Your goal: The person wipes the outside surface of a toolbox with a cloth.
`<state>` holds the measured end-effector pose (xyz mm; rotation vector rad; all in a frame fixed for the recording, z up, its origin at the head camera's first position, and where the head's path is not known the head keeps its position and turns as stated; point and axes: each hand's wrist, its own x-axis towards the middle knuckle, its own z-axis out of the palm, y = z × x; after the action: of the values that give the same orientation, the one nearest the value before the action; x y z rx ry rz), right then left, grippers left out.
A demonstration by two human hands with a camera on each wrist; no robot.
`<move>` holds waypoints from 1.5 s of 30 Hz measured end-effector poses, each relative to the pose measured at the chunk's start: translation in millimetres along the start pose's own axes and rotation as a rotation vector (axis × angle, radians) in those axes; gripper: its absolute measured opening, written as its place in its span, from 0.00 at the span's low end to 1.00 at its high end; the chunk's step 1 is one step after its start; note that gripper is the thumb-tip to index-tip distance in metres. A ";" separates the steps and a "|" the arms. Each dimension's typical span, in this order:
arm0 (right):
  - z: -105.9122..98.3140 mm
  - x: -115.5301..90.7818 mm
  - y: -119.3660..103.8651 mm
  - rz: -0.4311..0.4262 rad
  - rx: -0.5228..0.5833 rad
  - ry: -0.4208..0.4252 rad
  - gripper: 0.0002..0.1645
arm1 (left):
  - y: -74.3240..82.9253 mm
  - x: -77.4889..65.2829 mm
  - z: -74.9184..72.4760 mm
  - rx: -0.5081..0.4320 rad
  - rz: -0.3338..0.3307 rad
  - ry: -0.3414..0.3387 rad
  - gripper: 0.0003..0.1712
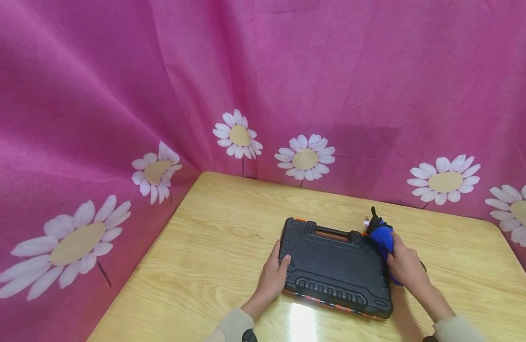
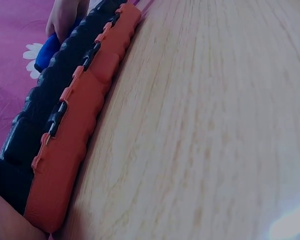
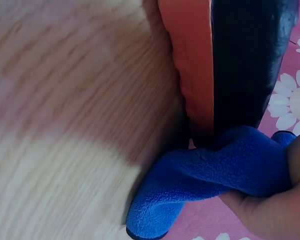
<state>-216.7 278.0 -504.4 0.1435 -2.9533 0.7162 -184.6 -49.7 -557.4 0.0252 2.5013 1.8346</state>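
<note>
A black plastic tool case (image 1: pixel 331 266) with an orange lower half (image 2: pixel 75 135) lies flat on the wooden table, its carrying handle on the far side. My left hand (image 1: pixel 272 275) grips the case's left end, thumb on the lid and fingers along the side. In my right hand (image 1: pixel 407 263) is a bunched blue cloth (image 3: pixel 205 170) with black edging, which touches the case's right end. Part of the cloth hangs down beside the case in the right wrist view. The fingers under the cloth are partly hidden.
The wooden table (image 1: pixel 211 228) reaches back to a pink curtain (image 1: pixel 314 71) printed with white daisies, which also runs along the left side. Light glares off the tabletop just in front of the case.
</note>
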 end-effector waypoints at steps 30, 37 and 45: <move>-0.7 -34.5 -6.8 0.062 0.010 -0.062 0.34 | -1.8 -0.1 1.0 -0.017 0.000 0.003 0.35; -0.4 -45.5 -10.4 0.066 0.007 -0.070 0.35 | -1.5 -0.5 0.3 -0.023 0.003 0.001 0.35; -3.3 -54.1 -11.8 0.123 0.020 -0.126 0.34 | -0.4 -0.7 1.5 -0.027 0.005 0.006 0.34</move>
<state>-161.5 272.7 -502.5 0.0083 -3.0975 0.7795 -183.8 -48.4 -558.2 0.0245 2.4826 1.8723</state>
